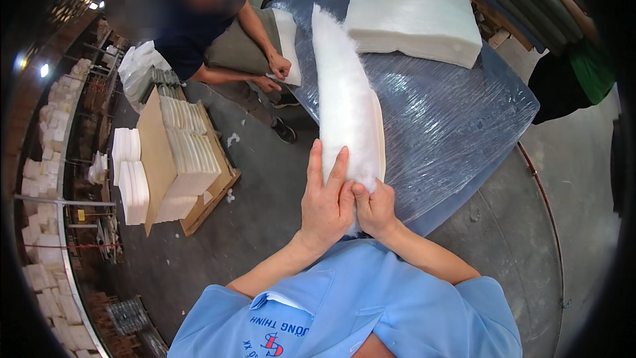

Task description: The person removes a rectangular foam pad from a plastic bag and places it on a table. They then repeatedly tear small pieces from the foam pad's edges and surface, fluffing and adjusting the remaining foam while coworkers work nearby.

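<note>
A long strip of fluffy white batting [343, 93] lies over a cream foam pad [379, 139], on the left part of the table close to me. My left hand [322, 199] is laid along the batting's near left side, two fingers stretched out and apart, the thumb close to my other hand. Just to its right, my right hand [376, 210] is closed, pinching a tuft of batting at the near end of the pad. The underside of the pad is hidden.
The table [450, 139] is covered in clear film. A stack of white batting sheets [414, 13] stands at its far side. At far left, a co-worker [199, 33] handles a grey-green cushion [245, 46]. White pads stand on a pallet [192, 152] at left; a hose [543, 192] runs at right.
</note>
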A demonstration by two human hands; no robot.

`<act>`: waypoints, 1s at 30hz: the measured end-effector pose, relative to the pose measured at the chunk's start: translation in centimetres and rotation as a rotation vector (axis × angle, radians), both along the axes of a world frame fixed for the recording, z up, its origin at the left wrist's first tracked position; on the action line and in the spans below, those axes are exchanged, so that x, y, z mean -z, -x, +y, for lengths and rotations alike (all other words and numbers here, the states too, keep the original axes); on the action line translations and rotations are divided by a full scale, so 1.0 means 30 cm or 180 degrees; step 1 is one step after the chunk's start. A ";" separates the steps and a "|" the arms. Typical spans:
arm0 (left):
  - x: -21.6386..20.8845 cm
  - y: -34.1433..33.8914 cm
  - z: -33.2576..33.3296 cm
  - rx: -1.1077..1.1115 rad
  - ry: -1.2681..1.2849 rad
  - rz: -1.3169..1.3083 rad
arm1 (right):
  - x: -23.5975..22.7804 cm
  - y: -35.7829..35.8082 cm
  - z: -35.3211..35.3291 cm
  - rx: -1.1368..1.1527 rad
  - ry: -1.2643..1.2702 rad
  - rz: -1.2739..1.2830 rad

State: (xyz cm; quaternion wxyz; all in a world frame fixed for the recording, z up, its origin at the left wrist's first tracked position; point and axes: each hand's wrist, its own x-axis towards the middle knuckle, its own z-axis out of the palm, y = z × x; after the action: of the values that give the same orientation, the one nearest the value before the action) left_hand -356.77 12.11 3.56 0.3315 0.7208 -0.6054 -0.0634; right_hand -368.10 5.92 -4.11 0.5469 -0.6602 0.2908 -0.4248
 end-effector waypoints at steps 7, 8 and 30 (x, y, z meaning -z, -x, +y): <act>-0.003 0.001 -0.014 -0.0096 -0.0057 -0.0081 | 0.045 -0.042 -0.047 0.0006 -0.0351 0.0203; -0.001 0.002 -0.013 -0.0094 -0.0054 -0.0081 | 0.051 -0.046 -0.051 0.0034 -0.0350 0.0186; -0.034 0.052 -0.024 0.0099 -0.0042 0.0067 | 0.207 0.005 -0.213 0.0885 -0.0786 0.1061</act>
State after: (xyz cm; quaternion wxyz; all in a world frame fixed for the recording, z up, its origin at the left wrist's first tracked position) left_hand -358.33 11.38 4.59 0.3320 0.7128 -0.6125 -0.0802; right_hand -368.25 -0.48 -10.34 0.5042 -0.6030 0.5147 -0.3424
